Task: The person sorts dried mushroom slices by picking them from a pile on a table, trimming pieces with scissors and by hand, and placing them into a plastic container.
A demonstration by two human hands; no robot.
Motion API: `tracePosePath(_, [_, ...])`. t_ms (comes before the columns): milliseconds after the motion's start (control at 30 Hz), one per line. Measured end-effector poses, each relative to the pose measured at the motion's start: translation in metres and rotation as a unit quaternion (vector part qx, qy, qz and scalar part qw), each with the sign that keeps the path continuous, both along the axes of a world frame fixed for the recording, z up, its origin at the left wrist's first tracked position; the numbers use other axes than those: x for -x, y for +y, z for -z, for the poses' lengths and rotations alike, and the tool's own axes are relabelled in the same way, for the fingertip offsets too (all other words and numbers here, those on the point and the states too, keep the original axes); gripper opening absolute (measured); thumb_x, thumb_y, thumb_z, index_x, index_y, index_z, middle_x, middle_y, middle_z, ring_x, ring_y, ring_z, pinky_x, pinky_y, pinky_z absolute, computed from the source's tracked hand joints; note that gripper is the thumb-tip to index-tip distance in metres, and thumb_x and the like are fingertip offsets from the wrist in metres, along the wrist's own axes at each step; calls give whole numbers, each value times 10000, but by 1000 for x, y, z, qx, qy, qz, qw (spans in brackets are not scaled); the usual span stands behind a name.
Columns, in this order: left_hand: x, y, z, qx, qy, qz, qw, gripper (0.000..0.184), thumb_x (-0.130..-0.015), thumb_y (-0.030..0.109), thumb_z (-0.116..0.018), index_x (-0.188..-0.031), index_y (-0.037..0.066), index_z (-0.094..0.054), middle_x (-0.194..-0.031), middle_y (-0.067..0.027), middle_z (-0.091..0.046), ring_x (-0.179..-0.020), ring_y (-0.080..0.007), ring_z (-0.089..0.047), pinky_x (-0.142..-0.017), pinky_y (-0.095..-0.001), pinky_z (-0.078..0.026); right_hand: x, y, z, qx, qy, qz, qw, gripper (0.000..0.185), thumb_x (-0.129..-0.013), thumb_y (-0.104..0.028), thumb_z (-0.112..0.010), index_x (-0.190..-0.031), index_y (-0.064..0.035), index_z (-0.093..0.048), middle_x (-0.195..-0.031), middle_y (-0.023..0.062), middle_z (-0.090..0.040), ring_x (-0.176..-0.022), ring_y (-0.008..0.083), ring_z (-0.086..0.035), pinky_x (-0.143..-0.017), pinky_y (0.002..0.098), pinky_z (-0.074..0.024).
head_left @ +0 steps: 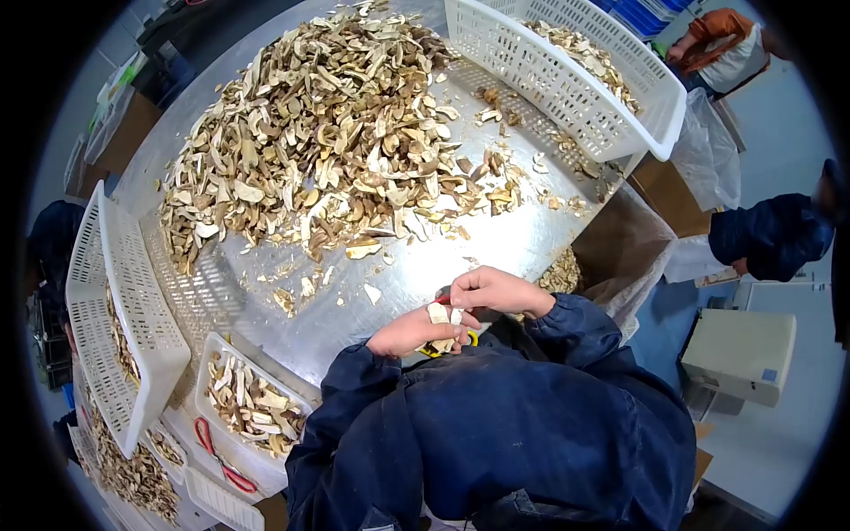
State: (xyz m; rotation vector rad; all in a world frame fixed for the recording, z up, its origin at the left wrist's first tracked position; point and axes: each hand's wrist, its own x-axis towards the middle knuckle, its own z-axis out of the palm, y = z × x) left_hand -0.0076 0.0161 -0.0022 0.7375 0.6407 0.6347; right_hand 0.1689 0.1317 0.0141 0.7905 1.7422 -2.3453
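Note:
My left hand (409, 333) is turned palm up over the table's near edge, its fingers curled around a few pale dried mushroom slices (437, 313). Close above it, my right hand (498, 290) is closed in a pinch at the slices; what lies between its fingertips is hard to make out. A small red thing (443, 300) shows between the two hands, its kind unclear. Something yellow (473, 338) peeks out below the left fingers. Beyond both hands, a large heap of dried mushroom slices (310, 133) covers much of the metal table (416, 274), with loose bits scattered nearer me.
A white slotted basket (567, 84) with slices stands at the far right, another (133, 301) at the left. Near left are a white tray (305, 403) of slices and red-handled scissors (212, 447). A lined box (633, 234) stands right. Other people (770, 234) are around.

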Motion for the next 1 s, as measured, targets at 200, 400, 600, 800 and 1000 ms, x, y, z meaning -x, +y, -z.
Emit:
tracePosePath(200, [-3,-2,2,43,-66,-67,995,386,-943,191,-512,-1250,-40,-467,-907,-53,-579,-861,-155,-582,-784,-293,-487,-7,45,-17,-72,-44,137,987,100,-853,-193,-618,-824,-104,-651,-662,-79,-554,-557,12,-453,-503,169,-348])
tracePosePath(400, [-8,-6,10,124,-186,-189,956,259,-943,204,-497,-1115,10,-497,-871,-50,-545,-852,-173,-559,-850,-329,-467,11,103,-4,-612,-157,234,739,203,-796,-224,-606,-881,-55,-680,-805,135,-570,-802,308,-581,-689,401,-462])
tracePosePath(600, [-6,-4,23,164,-290,-287,898,189,-936,183,-491,-1062,42,-492,-923,-61,-516,-837,-179,-518,-802,-332,-450,28,107,22,-621,-135,221,740,168,-784,-206,-605,-800,-43,-644,-780,141,-551,-802,328,-566,-681,410,-458])
tracePosePath(800, [-8,0,31,246,-321,-359,841,338,-929,157,-500,-1235,32,-431,-980,-73,-520,-847,-187,-523,-771,-332,-466,-1,88,5,-112,1,333,936,126,-869,-154,-574,-850,-31,-560,-827,64,-629,-545,79,-487,-477,224,-372])
tracePosePath(1000, [-7,3,21,176,-271,-352,878,449,-947,151,-482,-1366,50,-357,-1053,-78,-537,-886,-166,-545,-789,-308,-484,2,47,-5,78,60,287,953,87,-883,-109,-581,-877,-42,-526,-742,39,-586,-528,62,-478,-468,195,-360])
